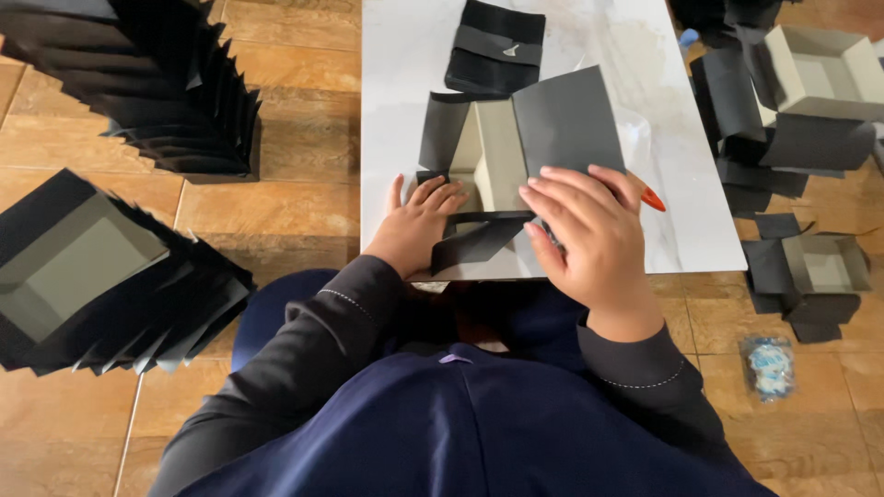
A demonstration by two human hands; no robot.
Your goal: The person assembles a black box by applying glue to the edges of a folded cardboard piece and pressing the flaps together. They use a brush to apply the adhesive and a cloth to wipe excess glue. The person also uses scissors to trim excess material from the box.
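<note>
While the half-wrapped grey box [493,156] is sitting at the white board's [396,83] near edge, left hand [416,225] is pressing flat, fingers together, pinning the black flap [474,237]; right hand [589,230] is lying spread on the side panel [566,120], smoothing it down.

A half-folded black cardboard box [516,152] with grey inside lies open, flaps spread, on the white tabletop.

Brown glazed floor tiles [295,138] with pale grout lines cover the room and reflect soft, even light. A low white marble-patterned bench [405,83] stands on them, its surface glossy and faintly veined.
</note>
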